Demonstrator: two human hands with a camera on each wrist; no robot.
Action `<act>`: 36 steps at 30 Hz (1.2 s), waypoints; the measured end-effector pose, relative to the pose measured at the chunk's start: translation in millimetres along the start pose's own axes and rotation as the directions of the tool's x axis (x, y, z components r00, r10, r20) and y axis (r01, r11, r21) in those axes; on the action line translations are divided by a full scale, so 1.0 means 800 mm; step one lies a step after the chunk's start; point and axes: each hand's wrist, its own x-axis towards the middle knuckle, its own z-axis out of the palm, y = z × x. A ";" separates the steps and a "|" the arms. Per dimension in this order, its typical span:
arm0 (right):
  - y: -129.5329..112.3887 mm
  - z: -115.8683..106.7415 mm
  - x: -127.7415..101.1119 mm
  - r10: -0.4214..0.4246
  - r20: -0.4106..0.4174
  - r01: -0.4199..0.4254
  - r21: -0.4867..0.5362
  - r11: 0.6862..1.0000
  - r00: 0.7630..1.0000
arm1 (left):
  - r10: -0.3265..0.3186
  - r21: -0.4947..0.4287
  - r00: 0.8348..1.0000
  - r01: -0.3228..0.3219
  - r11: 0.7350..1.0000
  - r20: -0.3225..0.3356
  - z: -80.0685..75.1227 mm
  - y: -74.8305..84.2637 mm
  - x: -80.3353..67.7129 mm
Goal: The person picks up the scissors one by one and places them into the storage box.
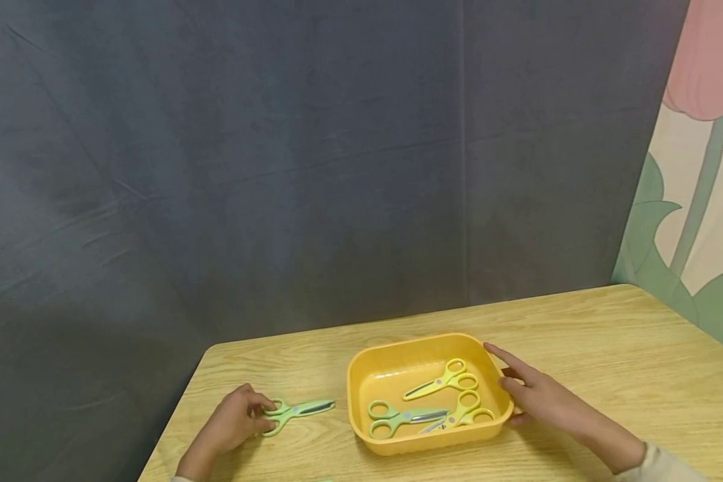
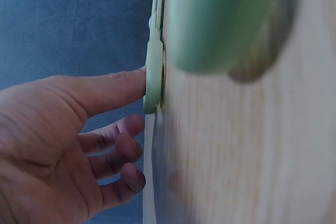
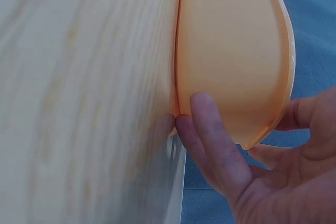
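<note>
My left hand [image 1: 233,420] is at the finger loops of a pair of light green scissors [image 1: 304,408] lying on the table, blades pointing right. In the left wrist view, the thumb presses a green loop [image 2: 153,74] while the other visible fingers curl beneath. To the right stands a yellow plastic basket [image 1: 361,361] holding green scissors [image 1: 397,418] and two pairs of yellow scissors [image 1: 448,379]. My right hand [image 1: 542,395] rests against the basket's right side with extended fingers; in the right wrist view, fingertips touch the outer wall [image 3: 231,51] low down.
A light wood table [image 1: 608,348] backs onto a dark grey-blue cloth [image 1: 337,167]. A wall with a painted flower [image 1: 707,60] stands at the right. Close to the left wrist camera is a blurred green object [image 2: 220,24]; a green bit [image 1: 322,479] shows at the front edge.
</note>
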 end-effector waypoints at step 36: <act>0.002 0.001 -0.001 0.001 -0.005 -0.001 0.010 1.000 1.000 | -0.052 0.001 0.979 0.053 0.999 -0.196 0.000 0.030 0.001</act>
